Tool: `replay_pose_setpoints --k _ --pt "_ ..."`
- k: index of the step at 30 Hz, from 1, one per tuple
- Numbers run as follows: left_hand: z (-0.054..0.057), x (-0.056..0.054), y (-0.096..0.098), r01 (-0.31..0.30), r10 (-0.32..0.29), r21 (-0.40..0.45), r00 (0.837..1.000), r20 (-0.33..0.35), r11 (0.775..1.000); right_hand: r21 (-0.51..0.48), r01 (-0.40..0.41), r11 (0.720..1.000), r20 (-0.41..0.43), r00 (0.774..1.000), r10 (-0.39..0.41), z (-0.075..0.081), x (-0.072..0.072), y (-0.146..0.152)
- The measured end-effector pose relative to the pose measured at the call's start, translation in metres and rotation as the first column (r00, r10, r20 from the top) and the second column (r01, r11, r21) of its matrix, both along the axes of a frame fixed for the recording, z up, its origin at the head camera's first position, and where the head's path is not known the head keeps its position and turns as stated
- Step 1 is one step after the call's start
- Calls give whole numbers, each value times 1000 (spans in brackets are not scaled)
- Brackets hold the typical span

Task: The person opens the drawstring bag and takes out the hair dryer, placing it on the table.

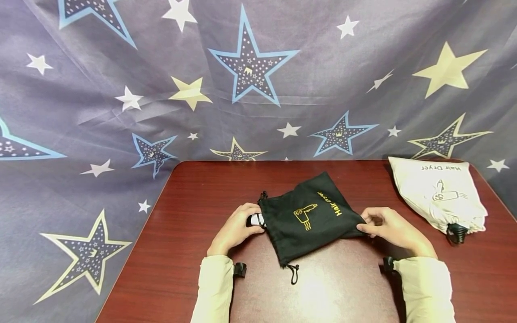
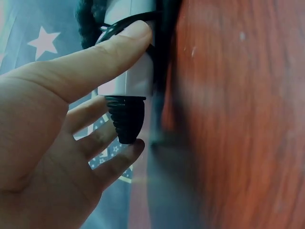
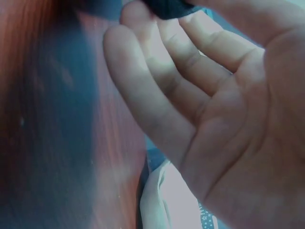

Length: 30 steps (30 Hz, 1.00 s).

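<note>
A black drawstring bag printed "Hair Dryer" in yellow lies slanted over the table's middle. From its mouth, on the left, pokes the white handle end of a hair dryer; the rest is hidden inside. My left hand grips that handle, thumb on one side and fingers on the other. In the left wrist view, the handle's ribbed black cord sleeve points down between the fingers, and a black drawstring crosses the white part near the thumb. My right hand pinches the bag's bottom corner between thumb and fingers.
A white bag, also printed "Hair Dryer", lies at the table's right, a ribbed black piece sticking out of its mouth. A drawstring loop hangs off the black bag's near corner. Behind the reddish-brown table hangs a starry cloth.
</note>
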<state>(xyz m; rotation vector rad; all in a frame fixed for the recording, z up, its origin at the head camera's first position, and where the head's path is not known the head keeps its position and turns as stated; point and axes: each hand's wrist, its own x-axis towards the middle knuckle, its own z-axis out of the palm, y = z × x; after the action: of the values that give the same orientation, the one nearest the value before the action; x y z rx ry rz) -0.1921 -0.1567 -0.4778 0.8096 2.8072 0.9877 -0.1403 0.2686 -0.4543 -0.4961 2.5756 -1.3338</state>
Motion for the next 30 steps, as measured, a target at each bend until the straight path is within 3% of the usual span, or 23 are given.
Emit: replay_pose_setpoints --k 7,12,15,20,30 --pt "1 0 -8 -30 29 22 999 45 999 -8 5 1000 14 1000 -5 2 1 3" --pt "2 0 -6 -23 21 30 999 46 999 0 95 995 -12 995 -95 1 -3 -7" --pt "3 1 -3 -14 13 22 999 41 1000 71 198 978 -45 980 -195 -1 -8 -18" --pt "2 1 4 -8 8 -1 1000 24 1000 159 285 945 -101 957 -272 -7 -15 -36" --pt "1 0 6 -25 25 -3 1000 11 1000 70 356 932 -213 918 -335 -11 -18 -44"
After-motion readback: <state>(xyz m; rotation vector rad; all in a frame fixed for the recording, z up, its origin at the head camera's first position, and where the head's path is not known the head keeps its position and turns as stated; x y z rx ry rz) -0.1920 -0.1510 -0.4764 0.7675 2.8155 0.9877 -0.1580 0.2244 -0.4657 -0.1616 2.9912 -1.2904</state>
